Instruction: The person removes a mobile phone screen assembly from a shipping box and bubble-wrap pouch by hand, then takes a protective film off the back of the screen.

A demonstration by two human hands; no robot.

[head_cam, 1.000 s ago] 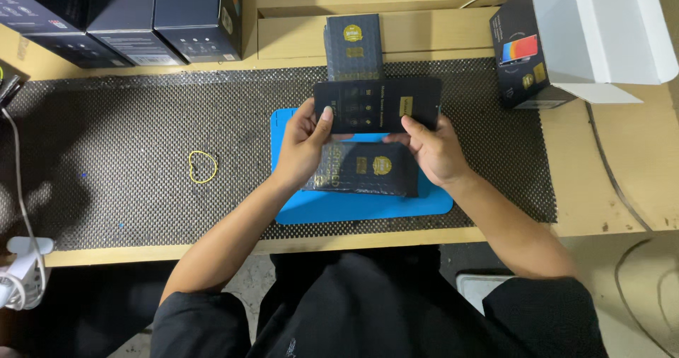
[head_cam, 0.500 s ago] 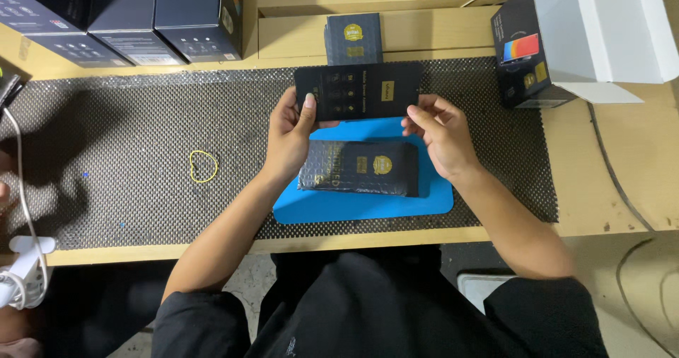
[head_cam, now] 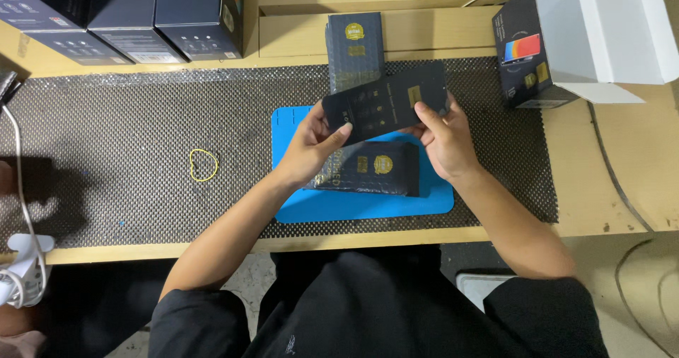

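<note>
Both my hands hold a flat dark rectangular packet (head_cam: 385, 102) with a small gold mark, tilted above the blue mat (head_cam: 353, 206). My left hand (head_cam: 311, 146) grips its left end, my right hand (head_cam: 442, 135) its right end. Under it, a stack of similar dark packets with a gold emblem (head_cam: 375, 168) lies on the mat. Another dark packet with a gold emblem (head_cam: 356, 47) lies further back, partly on the wooden ledge.
A black dotted mesh mat (head_cam: 141, 125) covers the wooden bench. A yellow rubber band (head_cam: 203, 164) lies left of the blue mat. Dark boxes (head_cam: 127, 15) stand at the back left; an open box with a white flap (head_cam: 580, 36) stands at the back right. White cable (head_cam: 21, 259) at left.
The held packet first moved away from me over the mat, then came back slightly and tilted, its right end now higher. Both hands stayed on it.
</note>
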